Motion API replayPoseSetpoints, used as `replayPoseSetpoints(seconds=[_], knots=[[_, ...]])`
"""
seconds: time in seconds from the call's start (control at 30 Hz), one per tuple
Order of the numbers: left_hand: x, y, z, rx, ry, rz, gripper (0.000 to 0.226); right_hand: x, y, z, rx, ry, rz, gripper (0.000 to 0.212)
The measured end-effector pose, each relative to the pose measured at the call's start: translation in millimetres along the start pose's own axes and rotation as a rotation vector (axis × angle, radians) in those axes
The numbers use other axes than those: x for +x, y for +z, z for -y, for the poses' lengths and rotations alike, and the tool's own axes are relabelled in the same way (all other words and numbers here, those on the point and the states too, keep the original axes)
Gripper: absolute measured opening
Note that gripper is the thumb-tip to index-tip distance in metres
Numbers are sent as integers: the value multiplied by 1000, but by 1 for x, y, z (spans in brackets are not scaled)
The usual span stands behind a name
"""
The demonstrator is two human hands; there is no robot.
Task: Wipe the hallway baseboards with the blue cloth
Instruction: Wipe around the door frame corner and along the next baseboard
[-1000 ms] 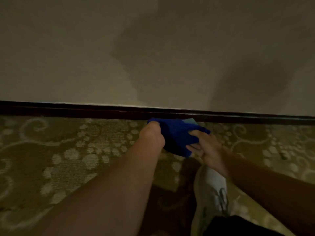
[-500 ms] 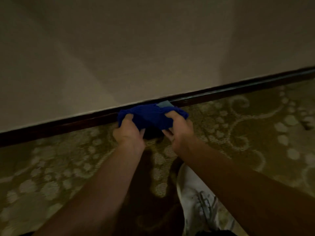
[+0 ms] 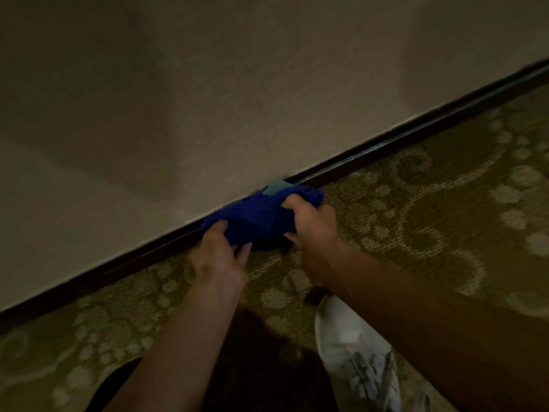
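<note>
A bunched blue cloth [image 3: 258, 215] with a pale tag lies against the dark baseboard [image 3: 386, 147], which runs diagonally from lower left to upper right below a beige wall. My left hand [image 3: 219, 257] grips the cloth's left end, thumb over its top edge. My right hand [image 3: 312, 230] grips the right end with curled fingers. The cloth hides the stretch of baseboard behind it.
Olive carpet [image 3: 430, 203] with a pale scroll pattern covers the floor up to the baseboard. My white shoe [image 3: 356, 355] stands on it below my right forearm. The light is dim.
The view has tilted, so the baseboard now slopes up to the right. Both hands have shifted along the baseboard with the cloth and grip it more tightly at its ends.
</note>
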State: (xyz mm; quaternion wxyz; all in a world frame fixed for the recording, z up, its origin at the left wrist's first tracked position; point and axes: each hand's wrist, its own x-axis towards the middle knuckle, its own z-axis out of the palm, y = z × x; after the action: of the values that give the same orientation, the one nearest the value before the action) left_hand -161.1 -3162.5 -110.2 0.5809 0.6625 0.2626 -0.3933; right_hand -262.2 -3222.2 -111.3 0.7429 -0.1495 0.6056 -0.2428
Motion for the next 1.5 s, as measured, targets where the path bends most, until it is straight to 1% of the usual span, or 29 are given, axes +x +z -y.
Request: replayPoseSetpoints(seconds=[0.1,0.17,0.2,0.27,0.33,0.37,0.43,0.47,0.57,0.6,0.63,0.7,0.73,0.8,0.87,0.9,0.93,1.0,1.07,1.1,1.23,1.3,1.33,1.4,1.5], knots=[[-12,24,13,27,-29,57,29,8,-18,13,88,-74,-103,33],[-20,36,20,31,-21,59,34,10,-28,20,88,-137,-122,34],[-21,37,21,27,-15,51,31,10,-30,22,80,-149,-115,35],[-23,29,17,-8,1,6,19,10,-25,18,47,-126,-57,41],[-16,12,8,-51,36,-31,12,8,-13,7,3,-70,42,45],[-10,3,3,-71,49,-23,17,6,-6,0,-34,-36,87,45],[-3,-8,-2,-88,65,-3,36,6,3,-11,-121,6,125,46],[-2,-8,-1,-84,57,0,40,6,3,-11,-121,13,106,46],[-6,9,10,-57,-21,24,31,6,-10,7,-20,-39,-23,40],[-10,16,13,-56,-51,37,32,6,-16,14,-2,-76,-69,36],[-13,22,16,-58,-72,49,38,5,-20,19,9,-116,-106,32],[-14,25,17,-68,-75,29,49,2,-21,21,7,-177,-133,32],[-13,21,14,-72,-68,9,49,0,-18,19,-10,-178,-120,36],[-7,3,5,-91,-57,-19,35,-3,-7,6,-69,-126,-36,48],[2,-21,-10,-112,-35,-74,21,-8,11,-14,-159,-68,71,48],[8,-32,-16,-111,-28,-105,22,-10,21,-24,-188,-46,94,47],[13,-40,-21,-103,-24,-127,27,-12,29,-30,-190,-29,90,46],[17,-44,-24,-108,-13,-124,43,-13,40,-32,-167,-24,44,41],[14,-38,-20,-127,-25,-86,50,-9,37,-23,-150,-44,-17,38],[10,-30,-16,-125,-42,-69,50,-7,31,-16,-129,-57,-48,40],[-10,11,5,-84,-103,-35,34,-3,1,9,-31,-166,-197,43],[-21,28,14,-65,-120,9,32,0,-13,19,25,-207,-272,43],[-24,33,17,-62,-120,28,34,0,-19,22,42,-220,-282,45],[-24,35,20,-43,-103,19,43,2,-24,25,44,-203,-250,49],[-14,19,14,-60,-71,-33,41,-1,-11,13,41,-116,-125,35]])
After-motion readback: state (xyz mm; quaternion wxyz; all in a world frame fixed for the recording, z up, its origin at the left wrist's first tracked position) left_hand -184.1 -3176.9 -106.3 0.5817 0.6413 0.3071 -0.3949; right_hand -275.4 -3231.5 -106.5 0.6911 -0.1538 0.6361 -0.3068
